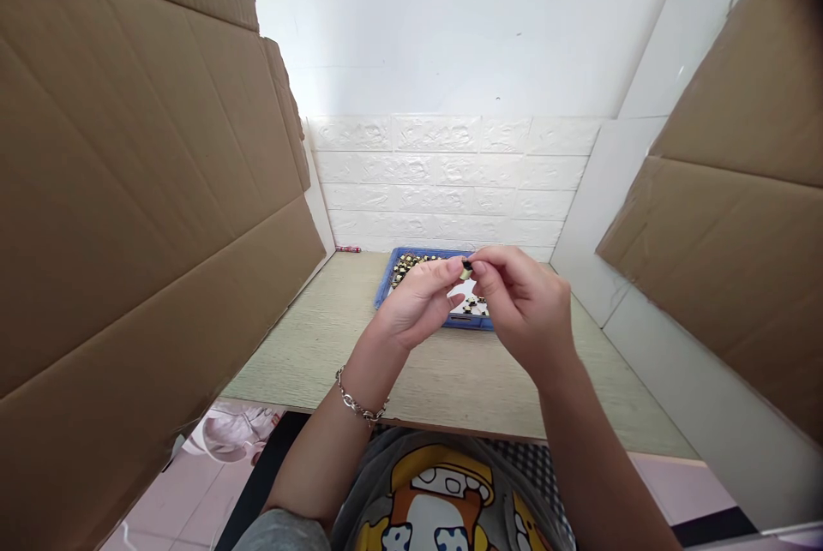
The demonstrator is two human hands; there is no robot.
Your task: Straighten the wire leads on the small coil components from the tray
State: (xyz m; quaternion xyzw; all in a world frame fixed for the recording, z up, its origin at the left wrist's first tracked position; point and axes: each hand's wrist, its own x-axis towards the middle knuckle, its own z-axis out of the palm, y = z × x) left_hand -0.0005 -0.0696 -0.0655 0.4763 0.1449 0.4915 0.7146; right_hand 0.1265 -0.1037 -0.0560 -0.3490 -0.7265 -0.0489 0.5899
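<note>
Above the front part of a blue tray [381,290], both hands meet at one small yellow-and-black coil part [466,272], which looks like a tiny transformer. My left hand [421,298], with a chain bracelet on its wrist, pinches it from the left between thumb and fingers. From the right, my right hand [531,302] has its thumb and forefinger closed on the same part. The fingertips hide some of it. Many similar coil parts [405,264] lie heaped at the tray's left, and several more [474,306] sit on a white surface in its front right.
The tray rests on a pale wooden table [309,337] against a white brick-patterned wall [443,178]. A small red tube-shaped thing [348,249] lies at the back left. Large cardboard panels stand at left [129,157] and right [726,234].
</note>
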